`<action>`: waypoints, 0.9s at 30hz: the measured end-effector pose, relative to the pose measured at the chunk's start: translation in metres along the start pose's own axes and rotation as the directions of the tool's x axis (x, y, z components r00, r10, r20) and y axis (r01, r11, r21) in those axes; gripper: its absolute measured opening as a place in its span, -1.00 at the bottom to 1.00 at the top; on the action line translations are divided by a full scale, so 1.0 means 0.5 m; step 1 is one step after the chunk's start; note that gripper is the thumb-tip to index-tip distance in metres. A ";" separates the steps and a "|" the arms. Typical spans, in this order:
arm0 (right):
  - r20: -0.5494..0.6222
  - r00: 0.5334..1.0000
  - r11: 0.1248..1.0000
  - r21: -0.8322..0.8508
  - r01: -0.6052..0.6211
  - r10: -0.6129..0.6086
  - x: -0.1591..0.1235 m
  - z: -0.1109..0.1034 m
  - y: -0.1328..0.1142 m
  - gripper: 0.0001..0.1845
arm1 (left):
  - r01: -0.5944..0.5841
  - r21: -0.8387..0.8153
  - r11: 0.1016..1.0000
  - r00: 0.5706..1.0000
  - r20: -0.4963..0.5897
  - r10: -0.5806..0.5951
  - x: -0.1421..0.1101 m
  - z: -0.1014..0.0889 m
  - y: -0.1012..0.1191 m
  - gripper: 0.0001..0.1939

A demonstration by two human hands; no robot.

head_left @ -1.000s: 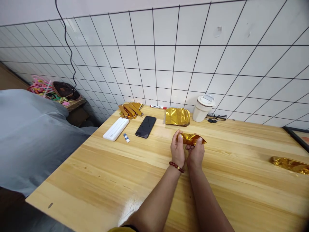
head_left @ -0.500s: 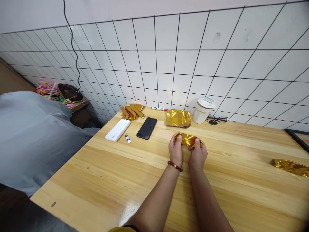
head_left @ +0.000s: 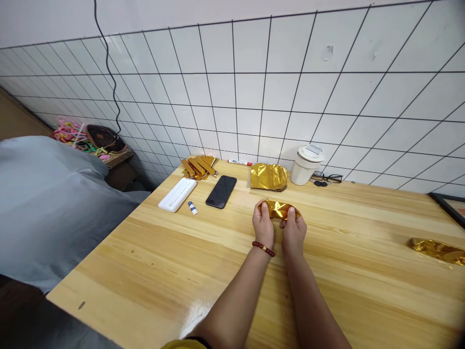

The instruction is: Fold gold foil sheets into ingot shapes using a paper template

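A shiny gold foil paper (head_left: pixel 278 210), folded into a boat-like shape, spans the gap between my two hands above the table. My left hand (head_left: pixel 262 224), with a red bead bracelet at the wrist, grips its left end, thumb on the near side. My right hand (head_left: pixel 293 230) pinches the right end the same way. The fingers behind the foil are mostly hidden. Just beyond my hands lies a stack of gold foil sheets (head_left: pixel 269 177). Another folded gold foil piece (head_left: pixel 439 251) rests at the far right.
On the wooden table (head_left: pixel 145 271) are a phone (head_left: pixel 221 192), a white power bank (head_left: pixel 178 195), a glue stick (head_left: pixel 192 208), gold strips (head_left: pixel 199 167), a marker (head_left: pixel 240 162), a white cup (head_left: pixel 305 165) and glasses (head_left: pixel 329 178). A person in grey (head_left: pixel 54 208) is at the left.
My right hand has moved slightly left, closer to my left hand. The foil between them looks a little shorter and more bowed at the ends.
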State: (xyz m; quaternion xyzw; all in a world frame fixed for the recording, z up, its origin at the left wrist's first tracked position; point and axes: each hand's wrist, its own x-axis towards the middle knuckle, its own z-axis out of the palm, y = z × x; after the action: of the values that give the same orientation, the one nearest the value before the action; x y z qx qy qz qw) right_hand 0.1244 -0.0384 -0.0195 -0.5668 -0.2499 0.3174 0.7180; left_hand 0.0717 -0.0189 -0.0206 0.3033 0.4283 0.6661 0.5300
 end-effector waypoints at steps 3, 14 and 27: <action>0.004 1.000 0.998 0.058 0.013 -0.013 -0.004 0.002 -0.006 -0.51 | 0.004 0.021 1.000 1.000 -0.002 -0.004 -0.001 0.002 -0.003 -0.59; -0.076 0.994 0.996 -0.034 0.081 -0.084 0.001 -0.006 -0.002 -0.51 | 0.024 0.000 1.000 0.999 0.028 -0.023 -0.007 0.008 -0.007 -0.60; -0.059 0.994 0.994 0.049 0.096 -0.093 -0.010 -0.001 -0.014 -0.57 | 0.024 -0.017 1.000 1.000 -0.014 -0.024 -0.003 0.006 0.008 -0.54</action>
State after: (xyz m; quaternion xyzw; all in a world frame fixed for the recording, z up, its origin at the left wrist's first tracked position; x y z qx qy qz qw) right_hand 0.1225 -0.0437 -0.0126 -0.5442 -0.2477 0.2732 0.7536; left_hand 0.0727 -0.0198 -0.0159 0.2890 0.4299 0.6654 0.5374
